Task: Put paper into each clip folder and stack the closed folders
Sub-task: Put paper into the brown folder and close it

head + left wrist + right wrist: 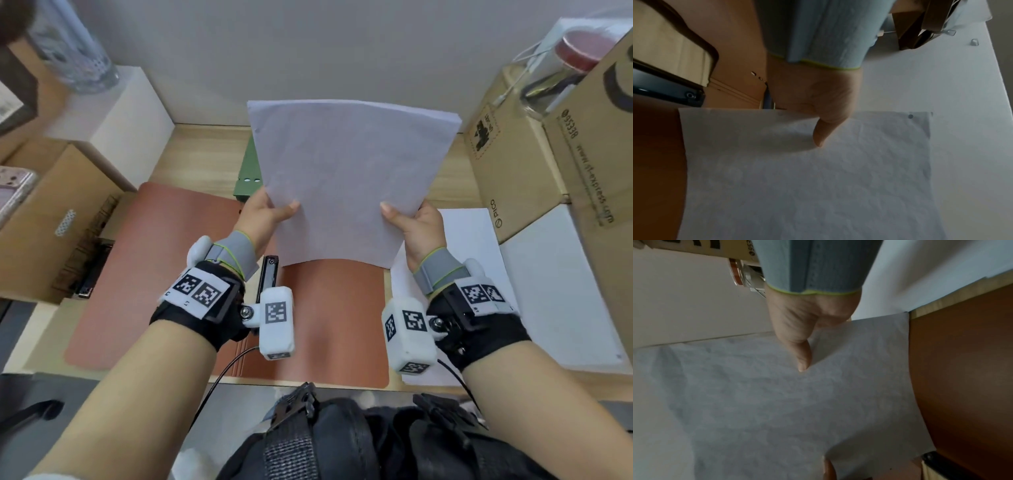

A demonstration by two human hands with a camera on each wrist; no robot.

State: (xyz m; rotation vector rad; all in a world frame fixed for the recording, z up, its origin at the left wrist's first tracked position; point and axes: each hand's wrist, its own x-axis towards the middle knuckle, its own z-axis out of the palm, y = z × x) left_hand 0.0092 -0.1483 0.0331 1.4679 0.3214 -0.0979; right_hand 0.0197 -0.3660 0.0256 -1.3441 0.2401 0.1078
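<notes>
I hold a thin stack of white paper [346, 178] up in the air over the desk. My left hand [270, 210] pinches its left edge and my right hand [409, 217] pinches its right edge, each thumb lying on the face of the sheets [818, 178] [777, 394]. Below lies an open red-brown clip folder [329, 308], flat on the desk, with its black clip bar [269, 275] near the spine. A green folder [248, 171] lies behind it, mostly hidden by the paper.
More white paper [479, 274] lies on the desk at the right. Cardboard boxes [534, 164] stand at the right, another cardboard box [58, 219] and a white box [133, 116] at the left. The wall is close behind.
</notes>
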